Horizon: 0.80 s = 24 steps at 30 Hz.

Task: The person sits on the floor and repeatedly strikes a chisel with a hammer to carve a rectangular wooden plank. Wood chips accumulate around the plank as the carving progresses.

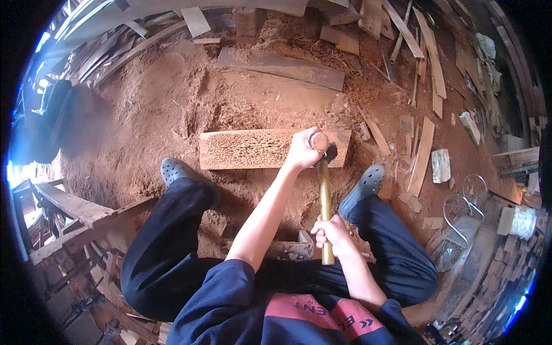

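Observation:
A thick wooden block (253,148) with a pitted, chopped top lies on the sawdust between my feet. My left hand (303,148) is closed around a short round wooden piece (318,141) held upright on the block's right part. My right hand (330,230) grips the lower part of a wooden-handled hammer (325,201). Its dark head (330,152) sits right beside the round piece, close to my left fingers. Whether the head touches the piece is unclear.
Red-brown sawdust covers the ground. A long flat plank (282,66) lies beyond the block, with scattered offcuts (422,155) to the right. A wire frame (463,215) stands at right, rough timber (69,207) at left. My shoes (175,171) flank the block.

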Each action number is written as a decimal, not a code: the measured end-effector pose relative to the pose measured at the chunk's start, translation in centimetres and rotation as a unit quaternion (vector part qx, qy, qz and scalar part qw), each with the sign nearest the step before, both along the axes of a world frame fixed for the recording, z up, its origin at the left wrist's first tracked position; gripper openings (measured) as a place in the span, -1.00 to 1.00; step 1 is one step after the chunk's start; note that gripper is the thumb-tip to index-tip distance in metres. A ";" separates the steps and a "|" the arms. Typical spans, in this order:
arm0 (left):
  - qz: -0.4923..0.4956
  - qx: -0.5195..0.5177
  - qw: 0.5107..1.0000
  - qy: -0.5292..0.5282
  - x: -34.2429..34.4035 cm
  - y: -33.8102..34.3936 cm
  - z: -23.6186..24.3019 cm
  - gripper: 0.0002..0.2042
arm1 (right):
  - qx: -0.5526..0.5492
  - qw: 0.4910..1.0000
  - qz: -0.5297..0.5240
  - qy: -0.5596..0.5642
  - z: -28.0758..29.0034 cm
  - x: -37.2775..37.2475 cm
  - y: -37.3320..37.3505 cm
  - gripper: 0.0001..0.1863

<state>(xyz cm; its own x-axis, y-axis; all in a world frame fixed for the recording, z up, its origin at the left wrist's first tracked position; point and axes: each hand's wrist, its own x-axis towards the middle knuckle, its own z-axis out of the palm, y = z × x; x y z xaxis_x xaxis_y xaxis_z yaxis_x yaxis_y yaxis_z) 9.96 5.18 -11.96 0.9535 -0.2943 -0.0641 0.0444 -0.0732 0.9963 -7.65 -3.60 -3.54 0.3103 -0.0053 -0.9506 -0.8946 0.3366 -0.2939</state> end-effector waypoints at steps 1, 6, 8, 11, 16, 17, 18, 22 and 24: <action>-0.005 0.000 1.000 0.007 0.1 0.1 0.2 -0.84 | -0.047 0.998 0.040 -0.018 -0.5 0.6 -0.5 -0.86; -0.019 0.042 0.999 -0.015 0.1 0.1 0.8 -0.81 | -0.120 0.987 0.100 -0.044 -2.6 1.7 -1.4 -0.76; -0.014 0.050 0.998 -0.024 0.3 0.1 0.8 -0.73 | -0.122 0.984 0.118 -0.050 -3.0 1.6 -1.3 -0.67; -0.019 0.071 0.997 -0.003 0.4 0.2 1.0 -0.71 | -0.096 0.990 0.093 -0.042 -2.7 1.9 -1.1 -0.71; 0.018 0.030 0.999 -0.010 2.0 -0.1 0.2 -0.74 | 0.007 0.999 -0.029 0.024 -3.4 1.5 -2.3 -0.86; 0.033 -0.003 0.999 -0.005 3.0 0.0 -0.3 -0.74 | 0.042 0.998 -0.046 0.024 -3.9 1.1 -2.8 -0.87; 0.063 -0.034 0.997 0.023 4.4 0.7 -1.1 -0.79 | 0.042 0.998 -0.044 0.015 -3.9 1.1 -2.5 -0.86; 0.165 -0.219 0.955 0.110 9.3 3.1 -2.1 -0.79 | 0.057 0.998 -0.028 -0.014 -4.3 1.7 -2.0 -0.85; 0.166 -0.311 0.928 0.124 10.4 3.8 -2.6 -0.75 | 0.052 0.998 -0.014 -0.033 -4.6 1.8 -1.6 -0.84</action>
<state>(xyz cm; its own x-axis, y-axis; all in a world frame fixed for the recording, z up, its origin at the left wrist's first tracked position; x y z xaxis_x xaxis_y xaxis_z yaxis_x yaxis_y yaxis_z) 20.35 9.02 -14.59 0.9770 -0.0415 -0.2094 0.1952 0.5706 0.7977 -5.83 -5.22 -8.19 0.3735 0.0833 -0.9239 -0.8641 0.3934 -0.3138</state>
